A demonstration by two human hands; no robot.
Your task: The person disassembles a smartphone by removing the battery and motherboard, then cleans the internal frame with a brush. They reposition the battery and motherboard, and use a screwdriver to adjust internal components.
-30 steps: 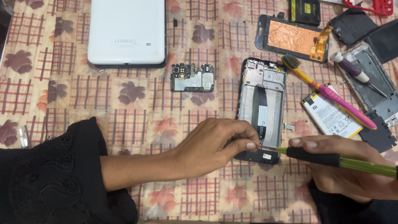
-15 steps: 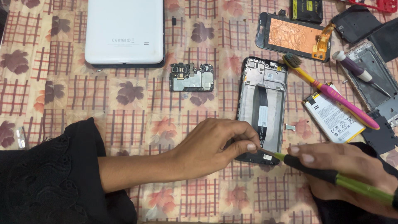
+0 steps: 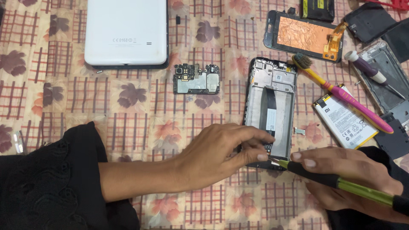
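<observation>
An opened phone frame (image 3: 272,108) lies upright on the patterned cloth (image 3: 64,98), its inside bare with a black flex strip down the middle. My left hand (image 3: 221,155) reaches across from the left and pinches the frame's lower edge with thumb and fingertips. My right hand (image 3: 345,181) comes from the right and holds a screwdriver (image 3: 341,184) with a black and green handle. Its tip rests at the bottom of the frame, right beside my left fingertips.
A circuit board (image 3: 197,79) lies left of the frame and a white phone back cover (image 3: 126,33) above it. A pink-and-yellow toothbrush (image 3: 345,99), a battery (image 3: 344,121), a screen panel (image 3: 303,35), a purple screwdriver (image 3: 370,72) and other phone parts crowd the right side.
The screwdriver has tilted, its handle end dropping towards the lower right. Both hands have stayed at the bottom edge of the phone frame.
</observation>
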